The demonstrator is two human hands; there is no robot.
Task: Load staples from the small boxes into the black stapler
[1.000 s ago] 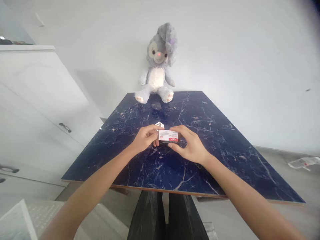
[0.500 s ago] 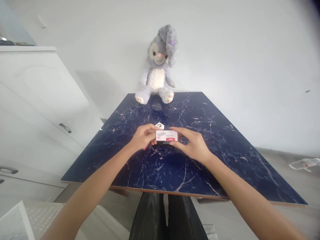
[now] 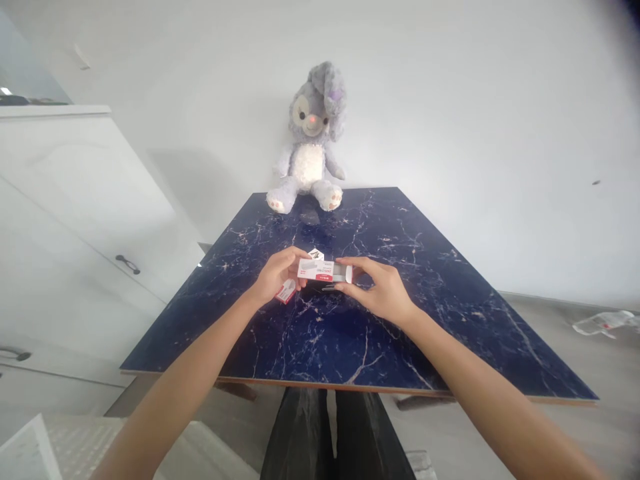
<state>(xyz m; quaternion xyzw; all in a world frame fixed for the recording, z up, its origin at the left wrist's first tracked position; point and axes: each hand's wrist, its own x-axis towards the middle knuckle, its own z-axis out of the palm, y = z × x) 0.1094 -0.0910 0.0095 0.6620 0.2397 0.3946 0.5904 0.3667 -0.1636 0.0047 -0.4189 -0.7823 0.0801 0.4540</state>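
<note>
Over the middle of the table I hold a small white and red box of staples [image 3: 316, 269]. My left hand [image 3: 279, 275] pinches the left end of its sleeve. At the other end, my right hand [image 3: 377, 283] grips the inner tray [image 3: 343, 273], which sticks partly out of the sleeve, with grey staples in it. Below my left fingers lies a second red and white box [image 3: 287, 291], partly covered by the hand. Behind the staple box a white piece with a dark print [image 3: 316, 254] shows. Something dark under the box is mostly hidden.
A grey plush rabbit [image 3: 309, 163] sits at the far edge of the dark blue marbled table [image 3: 360, 347], against the wall. To the left stands a white cabinet [image 3: 75, 220] with dark handles. A clear plastic item [image 3: 605, 323] lies on the floor at right.
The inner tray has slid out to the right from the sleeve, exposing staples. My left hand and the sleeve have shifted left, and the second box shows more.
</note>
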